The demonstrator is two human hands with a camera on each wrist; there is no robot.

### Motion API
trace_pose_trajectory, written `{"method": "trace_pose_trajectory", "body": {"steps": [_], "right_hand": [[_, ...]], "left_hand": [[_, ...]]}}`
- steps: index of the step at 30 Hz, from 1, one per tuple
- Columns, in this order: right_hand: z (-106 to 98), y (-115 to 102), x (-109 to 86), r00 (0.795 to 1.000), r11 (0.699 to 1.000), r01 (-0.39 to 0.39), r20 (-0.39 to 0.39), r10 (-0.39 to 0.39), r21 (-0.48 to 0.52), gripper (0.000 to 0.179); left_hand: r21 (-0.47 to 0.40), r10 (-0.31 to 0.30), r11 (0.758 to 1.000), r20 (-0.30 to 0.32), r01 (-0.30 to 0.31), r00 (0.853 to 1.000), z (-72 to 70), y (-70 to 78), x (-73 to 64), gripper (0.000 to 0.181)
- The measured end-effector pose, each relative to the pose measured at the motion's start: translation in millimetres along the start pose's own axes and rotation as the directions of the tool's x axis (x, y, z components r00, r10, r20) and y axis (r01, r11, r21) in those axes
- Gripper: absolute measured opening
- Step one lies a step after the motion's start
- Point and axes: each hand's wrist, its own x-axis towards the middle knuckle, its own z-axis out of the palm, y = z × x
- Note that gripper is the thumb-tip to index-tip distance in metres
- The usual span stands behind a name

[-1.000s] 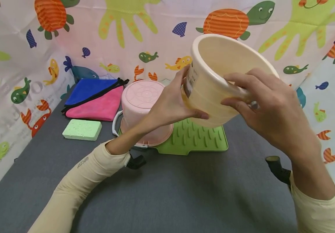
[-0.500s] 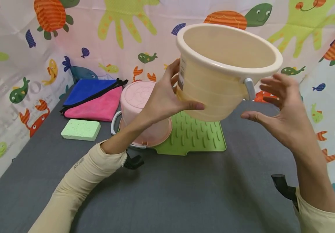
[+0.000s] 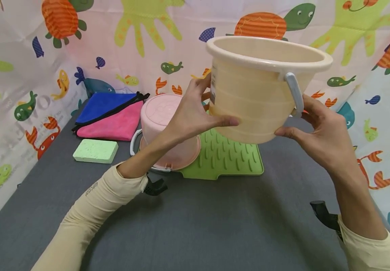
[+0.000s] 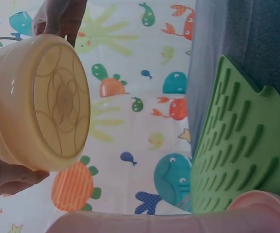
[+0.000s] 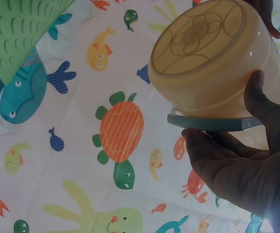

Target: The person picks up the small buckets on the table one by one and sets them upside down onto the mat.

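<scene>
A cream plastic bucket (image 3: 249, 98) is held upright in the air, its mouth upward, above the green ridged mat (image 3: 232, 158). My left hand (image 3: 193, 116) grips its left side, thumb across the front wall and fingers behind, near a printed label. On the other side my right hand (image 3: 327, 137) holds the bucket, with the thumb low on the wall. The fingers of that hand lie against the hanging grey handle (image 5: 210, 122) in the right wrist view. A moulded flower pattern shows on the bucket's base (image 4: 62, 99) in the left wrist view.
A pink bucket (image 3: 161, 111) stands upside down on the mat, partly behind my left forearm. Left of it are a pale green sponge (image 3: 95, 151), a blue cloth (image 3: 101, 105) and a pink cloth (image 3: 113, 124). A printed curtain (image 3: 140, 64) hangs behind the grey table (image 3: 195, 222).
My right hand has let go of the bucket's rim, moved down and taken hold of its right side by the handle. The bucket has turned and stands more level; my left hand keeps its grip.
</scene>
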Motion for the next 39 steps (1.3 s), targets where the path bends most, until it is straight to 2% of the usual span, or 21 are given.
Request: {"method": "trace_pose_trajectory", "body": {"steps": [3,5,7,10,12,15,17,19,23,25,27,30,34,36,39], "right_hand": [[-1.1,-1.0,-1.0,0.998,0.999,-0.053,-0.043,0.053,-0.001,0.070],[-2.6,-0.7,-1.4,0.994,0.996,-0.083,-0.074,0.084,0.019,0.059],[-4.2,-0.4,-1.0,0.990,0.994,-0.095,-0.100,0.101,0.060,0.050],[-5.5,-0.4,-0.1,0.986,0.990,-0.093,-0.126,0.106,0.106,0.045],[-6.0,-0.3,0.3,0.984,0.989,-0.095,-0.137,0.110,0.110,0.047],[-7.2,-0.4,0.9,0.986,0.990,-0.092,-0.131,0.105,0.102,0.047],[-9.7,0.0,0.6,0.991,0.991,-0.063,-0.106,0.076,0.122,0.044],[-13.4,-0.4,-0.2,0.998,0.985,-0.005,-0.057,0.016,0.172,0.053],[-19.4,-1.2,-1.3,0.996,0.982,0.088,0.018,-0.092,0.170,0.096],[-20.5,-1.5,-0.7,0.997,0.989,0.076,0.020,-0.079,0.124,0.110],[-20.2,-0.5,-0.4,0.999,0.992,0.035,0.002,-0.035,0.123,0.112],[-19.3,0.4,-1.3,0.999,0.988,-0.024,-0.033,0.029,0.152,0.099],[-16.7,-0.5,-1.6,0.996,0.990,-0.057,-0.067,0.067,0.129,0.073],[-15.1,-1.2,-0.4,0.994,0.992,-0.068,-0.075,0.076,0.107,0.064],[-13.9,0.5,1.7,0.998,0.978,-0.051,-0.036,0.060,0.203,0.064]], "left_hand": [[-0.046,-0.026,0.999,0.011,0.027,1.000,-2.9,-0.7,-0.7,0.117],[-0.094,-0.013,0.995,0.022,0.015,1.000,-3.9,-0.5,-0.8,0.112],[-0.107,0.002,0.994,0.028,0.001,1.000,-4.4,0.5,-1.2,0.102],[-0.083,0.034,0.996,0.045,-0.031,0.998,-3.6,2.6,-1.2,0.080],[-0.039,0.034,0.999,0.045,-0.032,0.998,-2.2,3.4,-1.1,0.072],[0.006,0.013,1.000,0.042,-0.013,0.999,-0.9,4.7,-0.7,0.068],[0.018,-0.003,1.000,0.040,0.002,0.999,-0.5,5.1,-0.1,0.071],[0.016,-0.020,1.000,0.046,0.020,0.999,-1.3,4.5,0.3,0.074],[0.022,-0.019,1.000,0.069,0.017,0.997,-3.4,2.6,1.6,0.083],[0.038,0.000,0.999,0.086,-0.003,0.996,-4.5,3.3,2.6,0.091],[0.050,0.037,0.998,0.104,-0.042,0.994,-4.9,4.1,3.8,0.100],[0.073,0.077,0.993,0.130,-0.087,0.989,-5.6,4.2,5.3,0.112],[0.154,0.109,0.980,0.121,-0.127,0.987,-5.8,3.3,5.8,0.110],[0.186,0.112,0.974,0.095,-0.128,0.989,-4.9,2.9,5.8,0.104],[0.173,0.090,0.980,0.053,-0.098,0.994,-1.5,2.3,5.5,0.096]]}}
